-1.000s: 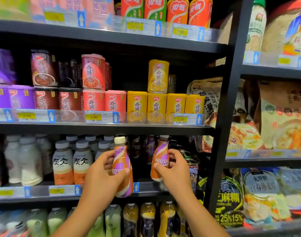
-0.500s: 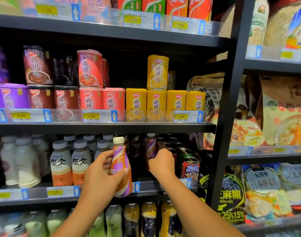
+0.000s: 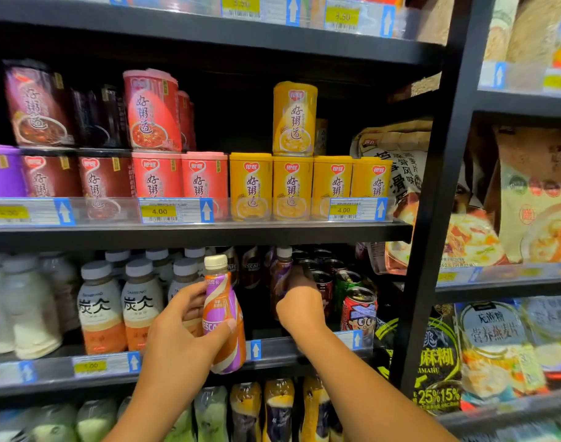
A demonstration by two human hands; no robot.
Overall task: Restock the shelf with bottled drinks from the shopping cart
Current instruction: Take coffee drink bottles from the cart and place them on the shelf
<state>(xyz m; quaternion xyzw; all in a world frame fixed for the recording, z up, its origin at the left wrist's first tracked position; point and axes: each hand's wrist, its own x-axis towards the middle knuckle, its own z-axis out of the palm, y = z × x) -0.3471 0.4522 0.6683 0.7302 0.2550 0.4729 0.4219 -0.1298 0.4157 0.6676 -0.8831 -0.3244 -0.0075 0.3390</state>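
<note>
An orange-and-purple Nescafé bottle (image 3: 223, 317) with a cream cap sits upright in the left hand (image 3: 180, 333) — thumb across its front, fingers curled round the back — held at the front edge of the drinks shelf (image 3: 273, 352). Just to its right, the right hand (image 3: 300, 309) reaches deeper into the shelf, fingers wrapped round a second, darker bottle (image 3: 281, 275) standing in the shadow. Left of the left hand stand white-capped milk-tea bottles (image 3: 119, 307); right of the right hand, a cluster of cans (image 3: 357, 306). Above both hands — a row of yellow and red porridge cups (image 3: 292, 186).
</note>
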